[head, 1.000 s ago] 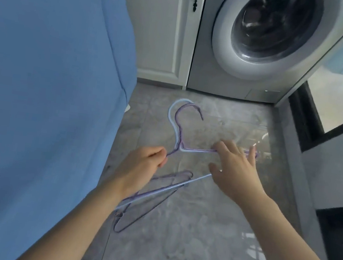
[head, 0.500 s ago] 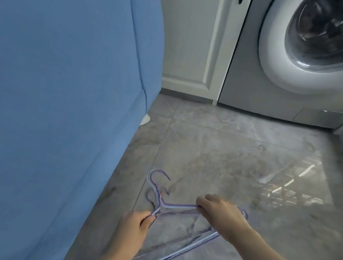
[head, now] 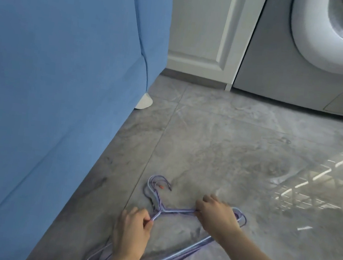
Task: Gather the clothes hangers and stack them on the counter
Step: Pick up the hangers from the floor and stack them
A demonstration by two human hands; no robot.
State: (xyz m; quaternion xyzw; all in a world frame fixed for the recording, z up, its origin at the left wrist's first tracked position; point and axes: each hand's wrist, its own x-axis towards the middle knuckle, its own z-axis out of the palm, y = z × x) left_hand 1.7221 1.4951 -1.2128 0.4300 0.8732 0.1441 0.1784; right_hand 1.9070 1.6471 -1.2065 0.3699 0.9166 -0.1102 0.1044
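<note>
Bundle of thin wire clothes hangers point(head: 179, 211), purple and pale blue, low over grey tile floor point(head: 239, 152), nested together, hooks pointing away from camera. One hook tip orange. Whether touching floor or just above it: cannot tell.

Left hand point(head: 130, 233) pinched shut on left shoulder wire just below the neck twist; thumb and forefinger tips meeting on the wire, other fingers curled. Left shoulder wires running back under the palm, lower-left loop showing just beside the wrist.

Right hand point(head: 216, 219) closed over right shoulder wire, fingertips pinching it near mid-span, palm down. Rounded right end of bundle poking out past the knuckles on the far side. Bottom bar running diagonally from under right wrist toward lower frame edge, between the two forearms.

Blue sofa point(head: 51, 92) filling left side, white foot point(head: 144, 102) at its corner. White cabinet door point(head: 204, 25) and grey front-load washing machine point(head: 295, 59) beyond, well apart from hangers.
</note>
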